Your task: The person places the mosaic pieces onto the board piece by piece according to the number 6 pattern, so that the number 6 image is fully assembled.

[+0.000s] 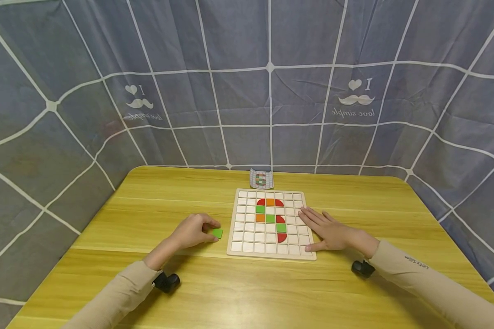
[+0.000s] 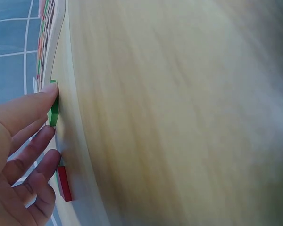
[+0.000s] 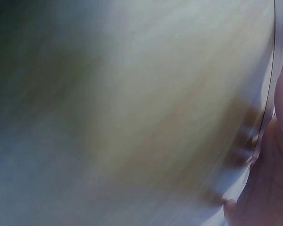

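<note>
Between thumb and fingers of my left hand [image 1: 194, 230] is a square green tile [image 1: 217, 233], low over the table just left of the wooden grid board [image 1: 243, 254]. The left wrist view shows that green tile [image 2: 54, 113] edge-on, with a red piece [image 2: 64, 184] beside the other fingers. My right hand [image 1: 333, 232] lies with straight, spread fingers on the board's right edge. On the board, green squares [image 1: 281, 228], orange squares [image 1: 270, 202] and rounded red pieces [image 1: 281, 238] form a winding figure. The right wrist view is mostly blurred tabletop.
A small printed pattern card [image 1: 261, 179] stands behind the board. Wood-grain table [image 1: 247, 292] surrounds the board, and a grey curtain with white lines [image 1: 247, 100] hangs behind it. A black device [image 1: 167, 283] is strapped at the left wrist, another [image 1: 362, 268] at the right.
</note>
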Motion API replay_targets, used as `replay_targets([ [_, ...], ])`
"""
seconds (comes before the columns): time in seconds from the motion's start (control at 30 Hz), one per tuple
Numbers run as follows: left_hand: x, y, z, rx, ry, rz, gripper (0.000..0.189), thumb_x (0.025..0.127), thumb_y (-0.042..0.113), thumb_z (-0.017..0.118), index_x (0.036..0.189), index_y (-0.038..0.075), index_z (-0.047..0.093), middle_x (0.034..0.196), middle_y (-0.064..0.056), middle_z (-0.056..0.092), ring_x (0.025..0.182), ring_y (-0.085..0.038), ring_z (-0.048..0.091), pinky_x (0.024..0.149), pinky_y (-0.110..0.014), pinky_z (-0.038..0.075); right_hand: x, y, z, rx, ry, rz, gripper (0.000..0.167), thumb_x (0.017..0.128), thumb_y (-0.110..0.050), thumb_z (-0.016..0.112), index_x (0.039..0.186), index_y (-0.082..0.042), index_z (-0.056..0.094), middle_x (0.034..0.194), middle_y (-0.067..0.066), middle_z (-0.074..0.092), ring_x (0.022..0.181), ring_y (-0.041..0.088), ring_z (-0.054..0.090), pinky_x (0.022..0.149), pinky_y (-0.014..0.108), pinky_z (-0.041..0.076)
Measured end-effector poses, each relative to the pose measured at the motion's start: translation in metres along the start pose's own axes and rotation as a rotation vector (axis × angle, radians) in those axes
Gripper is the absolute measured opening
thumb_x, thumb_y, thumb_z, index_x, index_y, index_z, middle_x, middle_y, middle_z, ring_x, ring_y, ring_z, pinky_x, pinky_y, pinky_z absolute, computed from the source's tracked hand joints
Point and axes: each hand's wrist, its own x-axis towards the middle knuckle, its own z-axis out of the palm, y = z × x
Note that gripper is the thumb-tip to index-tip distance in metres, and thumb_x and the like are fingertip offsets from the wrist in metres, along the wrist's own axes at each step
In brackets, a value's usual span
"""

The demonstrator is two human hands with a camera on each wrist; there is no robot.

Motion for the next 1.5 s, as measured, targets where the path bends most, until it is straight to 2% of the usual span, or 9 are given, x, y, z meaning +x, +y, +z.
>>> replay_targets([
  [0.3,0.0,-0.001,-0.001,0.014,0.001,-0.011,0.026,0.076,0.02,0.081,0.099,0.008,0.076,0.092,-0.002,0.071,0.07,-0.006,0.053,0.061,-0.019,0.043,-0.001,-0.001,-0.002,-0.001,-0.001,-0.005,0.098,0.089,-0.061,0.053,0.154,-0.001,0.01,0.16,0.023,0.004,0.147,0.041,0.007,0.112,0.066,0.011],
  [0.87,-0.001,0.0,-0.001,0.027,-0.009,-0.008,0.024,0.077,0.022,0.081,0.096,0.009,0.076,0.09,0.001,0.07,0.073,-0.007,0.056,0.063,-0.02,0.044,0.0,-0.001,-0.002,0.003,0.007,-0.009,0.098,0.089,-0.059,0.055,0.153,0.001,0.011,0.16,0.024,0.006,0.147,0.041,0.009,0.111,0.067,0.012],
  [1.13,0.0,0.005,0.001,0.051,0.017,-0.048,0.025,0.074,0.024,0.082,0.094,0.01,0.076,0.089,0.001,0.071,0.074,-0.006,0.061,0.066,-0.022,0.05,-0.001,-0.001,-0.003,0.01,0.001,-0.008,0.098,0.089,-0.059,0.055,0.153,0.001,0.011,0.16,0.024,0.006,0.147,0.041,0.008,0.111,0.067,0.011],
  [1.37,0.006,0.012,0.002,0.047,0.056,-0.026,0.025,0.073,0.025,0.082,0.093,0.011,0.076,0.079,0.004,0.069,0.068,-0.003,0.057,0.061,-0.021,0.046,-0.001,0.0,-0.001,0.006,-0.004,-0.006,0.098,0.089,-0.06,0.054,0.154,-0.001,0.01,0.16,0.023,0.005,0.147,0.041,0.007,0.112,0.067,0.011],
  [1.5,0.011,0.018,0.003,0.059,0.069,-0.017,0.026,0.072,0.028,0.083,0.094,0.013,0.077,0.081,0.006,0.069,0.067,-0.002,0.055,0.059,-0.019,0.044,-0.001,-0.001,-0.003,0.011,0.0,-0.008,0.098,0.089,-0.06,0.054,0.154,-0.001,0.01,0.16,0.023,0.005,0.147,0.041,0.008,0.112,0.067,0.011],
])
